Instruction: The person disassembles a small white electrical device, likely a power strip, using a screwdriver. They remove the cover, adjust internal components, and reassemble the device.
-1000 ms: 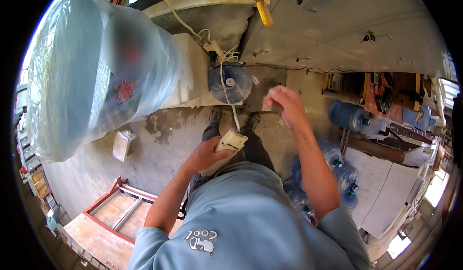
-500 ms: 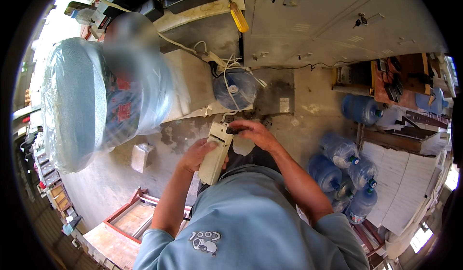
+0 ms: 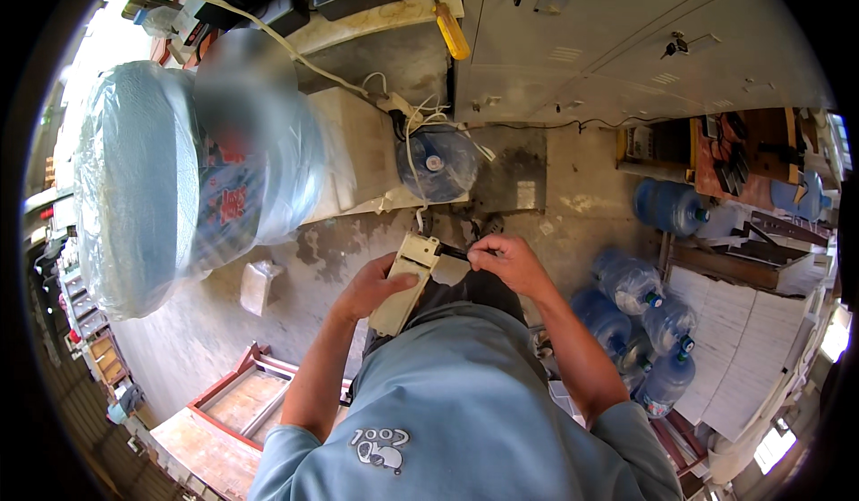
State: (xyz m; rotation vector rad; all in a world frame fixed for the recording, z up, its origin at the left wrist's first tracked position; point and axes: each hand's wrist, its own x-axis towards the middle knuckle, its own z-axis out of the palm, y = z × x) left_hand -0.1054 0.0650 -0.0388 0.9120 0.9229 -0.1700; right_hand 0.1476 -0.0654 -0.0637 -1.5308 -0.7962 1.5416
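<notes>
My left hand [image 3: 373, 288] is closed round a long beige box [image 3: 410, 273] that looks like a power strip, its thumb lying across the face. A white cord [image 3: 420, 219] leaves the box's far end. My right hand [image 3: 506, 264] is to the right of the box, with fingers pinched on a thin black cord [image 3: 455, 252]. That cord reaches to the box's upper right side; whether it ends in a plug there, I cannot make out. The box is tilted, held above my lap.
Beyond the box, a clear blue water jug [image 3: 437, 163] stands among white cables. Large plastic-wrapped water jugs [image 3: 139, 188] fill the left. Several empty-looking jugs [image 3: 626, 282] lie at right. A yellow-handled screwdriver [image 3: 453, 32] hangs by the grey metal cabinet [image 3: 608, 36].
My right hand has moved right, away from the box, drawing the black cord out with it. My left hand keeps its hold on the beige box.
</notes>
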